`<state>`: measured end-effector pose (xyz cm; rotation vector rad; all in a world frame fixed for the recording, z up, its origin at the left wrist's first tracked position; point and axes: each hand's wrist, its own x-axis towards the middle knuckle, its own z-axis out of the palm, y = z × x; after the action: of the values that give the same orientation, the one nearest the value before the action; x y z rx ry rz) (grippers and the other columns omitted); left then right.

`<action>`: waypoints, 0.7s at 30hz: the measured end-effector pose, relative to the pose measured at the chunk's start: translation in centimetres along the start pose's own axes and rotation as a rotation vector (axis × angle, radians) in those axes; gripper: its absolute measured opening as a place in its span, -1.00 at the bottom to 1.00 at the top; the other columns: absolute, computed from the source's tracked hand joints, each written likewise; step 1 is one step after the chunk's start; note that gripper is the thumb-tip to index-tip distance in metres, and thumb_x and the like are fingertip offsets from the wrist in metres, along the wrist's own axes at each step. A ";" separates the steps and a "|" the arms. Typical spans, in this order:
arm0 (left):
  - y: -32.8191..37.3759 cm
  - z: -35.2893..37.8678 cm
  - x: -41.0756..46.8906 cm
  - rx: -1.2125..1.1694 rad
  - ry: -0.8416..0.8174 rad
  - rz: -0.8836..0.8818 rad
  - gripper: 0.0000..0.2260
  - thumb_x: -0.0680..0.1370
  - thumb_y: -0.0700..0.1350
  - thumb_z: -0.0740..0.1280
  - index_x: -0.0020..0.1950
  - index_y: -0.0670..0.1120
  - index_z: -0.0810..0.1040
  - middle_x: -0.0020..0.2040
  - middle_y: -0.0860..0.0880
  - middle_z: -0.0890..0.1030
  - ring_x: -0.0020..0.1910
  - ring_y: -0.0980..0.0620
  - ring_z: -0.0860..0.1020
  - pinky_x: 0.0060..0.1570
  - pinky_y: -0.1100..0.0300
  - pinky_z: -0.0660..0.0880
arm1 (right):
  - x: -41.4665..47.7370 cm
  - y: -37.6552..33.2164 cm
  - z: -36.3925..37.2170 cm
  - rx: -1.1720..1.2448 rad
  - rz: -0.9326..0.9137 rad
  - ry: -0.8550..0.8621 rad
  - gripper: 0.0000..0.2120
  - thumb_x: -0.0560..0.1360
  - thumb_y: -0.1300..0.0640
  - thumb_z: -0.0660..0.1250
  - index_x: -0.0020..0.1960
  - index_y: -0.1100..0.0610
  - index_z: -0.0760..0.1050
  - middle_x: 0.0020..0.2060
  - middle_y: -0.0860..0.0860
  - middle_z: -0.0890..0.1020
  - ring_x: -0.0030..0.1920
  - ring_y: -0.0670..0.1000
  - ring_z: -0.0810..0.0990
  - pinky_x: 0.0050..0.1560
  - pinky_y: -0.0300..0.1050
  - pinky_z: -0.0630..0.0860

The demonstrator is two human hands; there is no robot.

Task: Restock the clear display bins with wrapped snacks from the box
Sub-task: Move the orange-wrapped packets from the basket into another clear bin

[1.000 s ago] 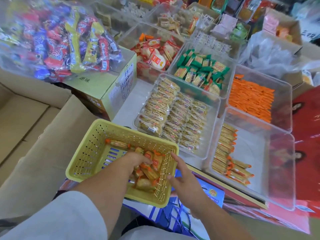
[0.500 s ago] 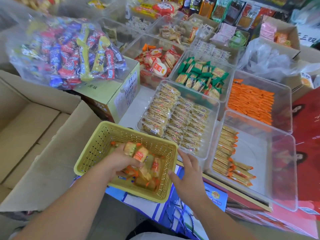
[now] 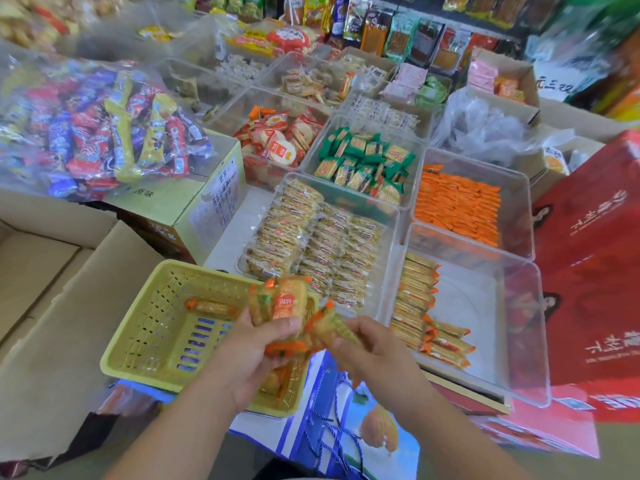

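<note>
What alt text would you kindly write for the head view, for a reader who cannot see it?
The left hand grips a bunch of orange-ended wrapped snacks above a yellow basket, and the right hand pinches one packet of it. Right of the basket, a partly filled clear bin holds matching snacks.

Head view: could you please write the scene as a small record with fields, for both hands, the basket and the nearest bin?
yellow basket: holds a few packets
left hand: grips a bunch of wrapped snacks above the basket's right side
right hand: pinches a packet of the same bunch
nearest clear bin: partly filled, similar orange-ended packets stacked along its left side
</note>
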<state>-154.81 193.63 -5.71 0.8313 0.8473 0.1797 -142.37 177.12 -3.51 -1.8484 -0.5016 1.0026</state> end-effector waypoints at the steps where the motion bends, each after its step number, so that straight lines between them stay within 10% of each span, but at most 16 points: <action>1: -0.5 0.7 0.2 -0.010 0.023 -0.001 -0.30 0.22 -0.23 0.66 0.31 -0.05 0.51 0.06 -0.17 0.74 -0.04 -0.22 0.73 -0.04 -0.18 0.64 | -0.2 0.6 -1.0 0.117 0.056 0.043 -0.62 0.30 -0.29 0.40 -0.08 -0.03 0.61 -0.21 0.14 0.63 -0.25 0.02 0.58 -0.19 -0.02 0.55; 6: -3.5 6.3 -0.1 0.119 0.059 0.053 -0.36 0.24 -0.13 0.61 0.29 -0.03 0.50 0.01 -0.13 0.75 -0.07 -0.23 0.74 -0.15 -0.06 0.69 | -0.2 3.2 -5.3 0.592 0.153 0.111 -0.51 0.29 -0.23 0.41 0.09 0.03 0.69 0.08 0.09 0.71 0.10 0.06 0.69 0.20 0.09 0.54; 21: -10.5 19.9 -0.5 0.281 0.163 0.095 -0.76 0.66 -0.08 0.34 0.29 0.18 0.53 0.01 0.02 0.74 -0.14 -0.05 0.74 -0.33 0.14 0.60 | -1.1 8.2 -15.9 0.686 0.257 -0.192 -0.62 0.58 0.02 0.34 0.39 -0.06 0.49 0.20 0.08 0.67 0.12 0.12 0.69 -0.10 -0.02 0.62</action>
<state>-142.53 174.72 -5.42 1.1325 1.0013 0.2173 -130.72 163.83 -6.69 -1.2208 -0.0065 1.3307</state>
